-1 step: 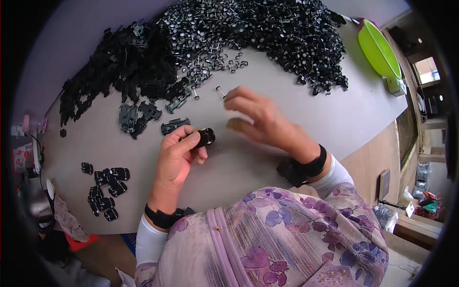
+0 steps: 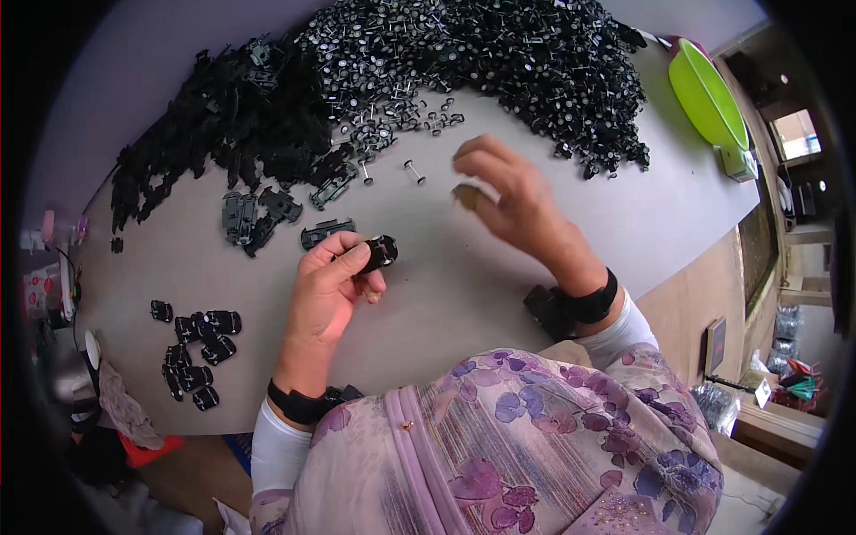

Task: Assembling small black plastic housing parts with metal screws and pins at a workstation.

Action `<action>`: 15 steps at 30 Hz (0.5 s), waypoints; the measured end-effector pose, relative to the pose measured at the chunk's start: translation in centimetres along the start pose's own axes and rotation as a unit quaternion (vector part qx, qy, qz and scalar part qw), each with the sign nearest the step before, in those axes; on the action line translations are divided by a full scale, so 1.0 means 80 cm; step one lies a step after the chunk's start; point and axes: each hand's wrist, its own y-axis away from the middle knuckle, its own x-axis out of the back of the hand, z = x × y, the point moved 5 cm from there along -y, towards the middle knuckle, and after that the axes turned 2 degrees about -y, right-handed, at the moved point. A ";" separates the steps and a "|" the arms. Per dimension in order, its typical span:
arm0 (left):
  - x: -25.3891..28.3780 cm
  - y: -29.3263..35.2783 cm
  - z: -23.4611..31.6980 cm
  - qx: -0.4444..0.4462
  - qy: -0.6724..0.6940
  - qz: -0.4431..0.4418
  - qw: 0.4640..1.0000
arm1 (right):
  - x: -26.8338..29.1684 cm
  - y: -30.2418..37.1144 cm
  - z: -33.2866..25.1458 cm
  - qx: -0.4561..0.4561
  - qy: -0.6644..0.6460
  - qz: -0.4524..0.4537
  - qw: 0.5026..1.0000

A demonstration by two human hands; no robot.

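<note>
Near the middle of the table, my left hand [image 2: 325,285] pinches a small black toy car chassis [image 2: 382,253] between thumb and fingers. Part of the chassis is hidden by those fingers. To the right, my right hand [image 2: 513,192] hovers over the table, slightly blurred, thumb and fingers apart and nothing visible between them. Left of it lies a loose wheel axle [image 2: 415,172], a thin metal rod with a small wheel at each end. A second wheel axle [image 2: 366,172] is farther left. Just beyond my left hand rests a dark grey chassis [image 2: 328,233].
A large heap of wheel axles [image 2: 499,62] covers the far side, beside a pile of black chassis [image 2: 241,116]. Several black chassis [image 2: 209,325] lie at the near left. A green basin [image 2: 709,94] stands at the far right. Black wristbands circle both wrists.
My right hand has moved right and slightly away, leaving the loose wheel axle fully in sight. My left hand, still holding the chassis, has shifted only a little.
</note>
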 end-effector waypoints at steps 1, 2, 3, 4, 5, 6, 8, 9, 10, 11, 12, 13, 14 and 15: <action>0.000 0.002 0.006 -0.017 -0.030 0.037 0.999 | 0.036 -0.001 0.025 -0.051 0.069 0.061 0.994; 0.001 0.002 0.008 -0.024 -0.035 0.032 0.999 | 0.070 0.003 0.055 -0.057 0.171 0.112 0.977; 0.001 -0.001 0.007 -0.023 -0.032 0.026 0.999 | 0.101 0.012 0.083 -0.065 0.274 0.162 0.946; 0.001 0.000 0.007 -0.020 -0.035 0.024 0.999 | 0.119 0.017 0.103 -0.110 0.321 0.173 0.925; 0.000 0.001 0.006 -0.018 -0.039 0.020 0.999 | 0.133 0.024 0.115 -0.154 0.367 0.184 0.899; 0.003 0.001 0.005 -0.019 -0.038 0.019 0.999 | 0.132 0.028 0.127 -0.196 0.355 0.149 0.902; 0.005 0.000 0.003 -0.017 -0.036 0.009 0.999 | 0.117 0.024 0.134 -0.188 0.347 0.114 0.912; 0.006 0.001 0.004 -0.015 -0.040 0.010 0.999 | 0.106 0.021 0.130 -0.177 0.321 0.105 0.925; 0.003 0.000 0.005 -0.009 -0.037 0.001 0.999 | 0.096 0.012 0.130 -0.169 0.276 0.060 0.944; 0.000 0.000 0.006 -0.004 -0.036 -0.009 0.999 | 0.081 0.012 0.122 -0.149 0.279 0.067 0.946; 0.001 0.000 0.007 -0.005 -0.040 -0.004 0.999 | 0.071 0.008 0.114 -0.141 0.282 0.054 0.948; 0.001 0.000 0.007 -0.006 -0.040 -0.008 0.999 | 0.064 0.003 0.106 -0.133 0.285 0.042 0.948; 0.000 -0.001 0.007 -0.007 -0.040 -0.012 0.999 | 0.060 0.002 0.101 -0.132 0.279 0.045 0.950; 0.002 -0.001 0.005 -0.009 -0.044 -0.005 0.999 | 0.053 0.000 0.096 -0.112 0.214 0.052 0.969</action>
